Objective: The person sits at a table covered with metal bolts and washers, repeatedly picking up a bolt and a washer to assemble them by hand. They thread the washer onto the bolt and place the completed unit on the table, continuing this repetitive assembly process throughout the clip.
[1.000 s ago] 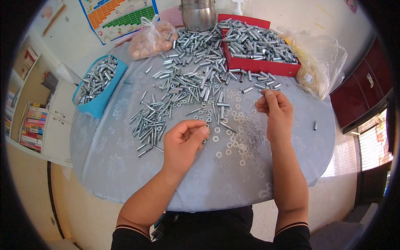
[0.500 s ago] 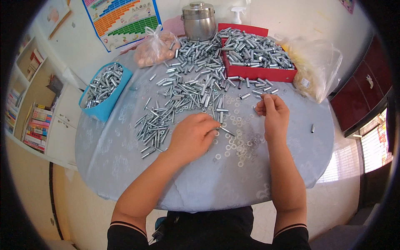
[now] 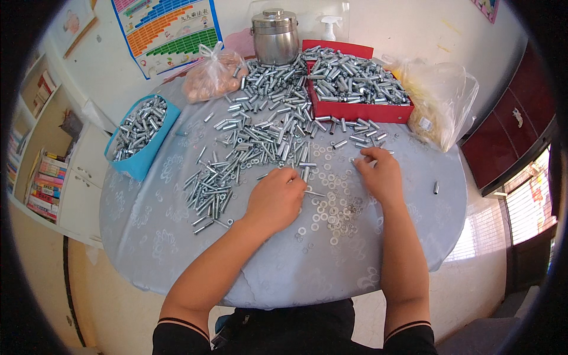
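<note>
1. We see a round table (image 3: pixel 177 236) under a pale blue-grey cloth with a faint woven flower pattern, smooth and slightly glossy.
2. Across its middle spreads a heap of bolts (image 3: pixel 260 136): short, bright metal cylinders, shiny and lying every way.
3. Nearer to us lies a scatter of washers (image 3: pixel 334 210), small flat silver rings, some touching, some apart.
4. Our left hand (image 3: pixel 275 198) rests palm down at the near edge of the bolt heap, fingers curled onto the bolts; one thin bolt (image 3: pixel 313 193) pokes out from under the fingertips toward the washers. We cannot tell whether the hand grips it or merely presses on it.
5. Our right hand (image 3: pixel 378 174) lies at the far right of the washers, fingers bent and closed around something small; what it pinches is hidden by the knuckles.
6. A red tray (image 3: pixel 355 110) at the far side is piled with the same metal pieces, and a blue tub (image 3: pixel 145 160) at the left edge holds more.
7. A polished steel pot (image 3: pixel 275 38) with a lid stands behind the heap, a knotted clear bag (image 3: pixel 210 77) with brownish contents beside it.
8. A crumpled clear bag (image 3: pixel 441 100) sits at the right; its yellowish contents are hard to make out.
9. One stray bolt (image 3: pixel 436 187) lies alone near the right rim.
</note>
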The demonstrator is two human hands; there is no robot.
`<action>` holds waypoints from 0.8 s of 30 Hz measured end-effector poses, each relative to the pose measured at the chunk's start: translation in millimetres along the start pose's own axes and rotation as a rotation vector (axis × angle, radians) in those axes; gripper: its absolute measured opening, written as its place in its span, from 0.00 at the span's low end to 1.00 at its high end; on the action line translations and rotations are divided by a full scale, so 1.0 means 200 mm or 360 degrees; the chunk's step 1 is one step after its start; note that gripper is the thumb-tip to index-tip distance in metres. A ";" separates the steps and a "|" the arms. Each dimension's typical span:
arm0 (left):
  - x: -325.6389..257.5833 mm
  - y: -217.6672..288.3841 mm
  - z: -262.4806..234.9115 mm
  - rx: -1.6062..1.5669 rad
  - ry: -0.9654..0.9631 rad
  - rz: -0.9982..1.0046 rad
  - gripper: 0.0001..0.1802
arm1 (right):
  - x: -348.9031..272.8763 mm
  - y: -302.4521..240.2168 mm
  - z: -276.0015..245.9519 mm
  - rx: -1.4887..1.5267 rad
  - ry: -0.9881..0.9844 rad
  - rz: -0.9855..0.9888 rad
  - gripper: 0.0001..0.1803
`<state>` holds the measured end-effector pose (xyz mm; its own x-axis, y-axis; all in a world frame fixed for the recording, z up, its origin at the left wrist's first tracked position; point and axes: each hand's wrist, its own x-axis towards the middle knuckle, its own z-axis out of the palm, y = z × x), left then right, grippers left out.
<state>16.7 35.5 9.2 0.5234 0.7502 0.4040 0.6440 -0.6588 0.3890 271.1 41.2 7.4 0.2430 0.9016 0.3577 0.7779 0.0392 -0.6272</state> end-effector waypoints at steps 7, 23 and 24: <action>-0.07 0.02 -0.08 -0.0315 0.0270 -0.0120 0.06 | -0.02 -0.04 0.03 -0.0003 -0.0259 -0.0134 0.14; -0.06 -0.06 -0.01 -0.0444 0.0575 -0.0283 0.06 | -0.10 -0.30 0.06 0.1264 -0.0656 0.0438 0.11; -0.06 -0.06 -0.01 -0.0458 0.0588 -0.0268 0.06 | -0.10 -0.31 0.07 0.1286 -0.0647 0.0468 0.10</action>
<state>1.1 34.1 1.3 0.1596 0.8116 0.5620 0.4952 -0.5583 0.6657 209.9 27.3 29.7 0.0264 0.9977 -0.0632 0.0446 -0.0644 -0.9969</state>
